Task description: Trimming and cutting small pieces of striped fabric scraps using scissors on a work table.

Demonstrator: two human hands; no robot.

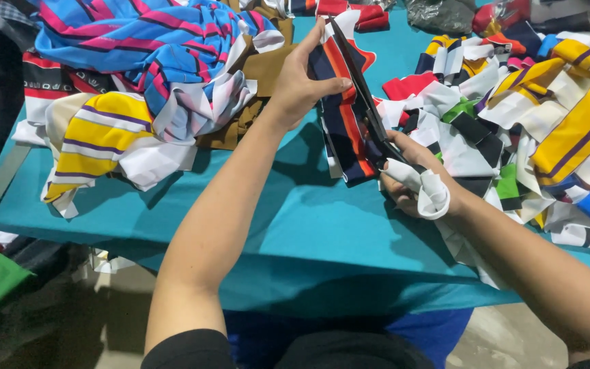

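Note:
My left hand (302, 82) holds up the top of a striped fabric strip (341, 130) in navy, red and white, above the teal table (308, 219). My right hand (414, 178) grips the handles of black scissors (367, 96), whose blades point away from me and run up along the strip's right edge. White cloth is wrapped around part of my right hand and the scissor handle. The strip hangs between both hands, its lower end just over the table.
A heap of striped blue, pink, yellow and brown fabric (151, 75) lies at the left. Several cut scraps in yellow, white, black and green (534, 130) pile up at the right. A metal ruler (1, 178) juts off the table's left edge.

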